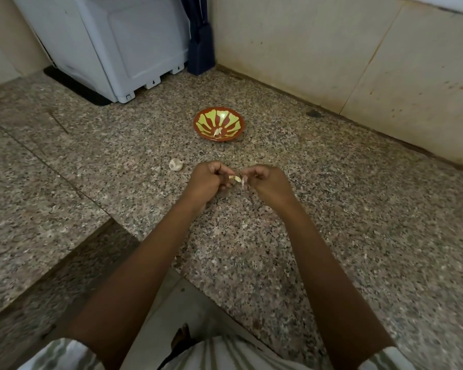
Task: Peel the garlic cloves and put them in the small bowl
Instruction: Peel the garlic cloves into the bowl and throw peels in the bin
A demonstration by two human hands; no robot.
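The speckled brown-grey granite tabletop point(318, 236) fills most of the view and meets a cream tiled wall point(332, 49) at the back and right. A white plastic appliance point(112, 41) stands at the rear left, and a dark blue upright object point(201, 49) is wedged in the corner beside it.

Near the middle sits the small round bowl, red with yellow-green petal markings point(218, 123). One pale peeled clove point(217, 132) lies in its bottom.

Just in front of the bowl, the left hand point(209, 180) is curled, its fingers gripping a cream-yellow garlic clove point(235, 179) whose bare tip pokes out toward the other hand. The right hand point(267, 180) is also curled and pinches a thin strip of papery pinkish skin point(243, 183) that hangs from its fingertips beside the clove. Whether the strip is still attached to the clove is not clear.

To the left of the hands, the small whitish remainder of the garlic bulb point(176, 164) rests on the tabletop.

The clove looks light, firm and likely a little slick once bare, so a steady pinch across its thick middle should suit. The skin seems brittle and prone to tearing, so it is best taken at a loose edge near the tip.
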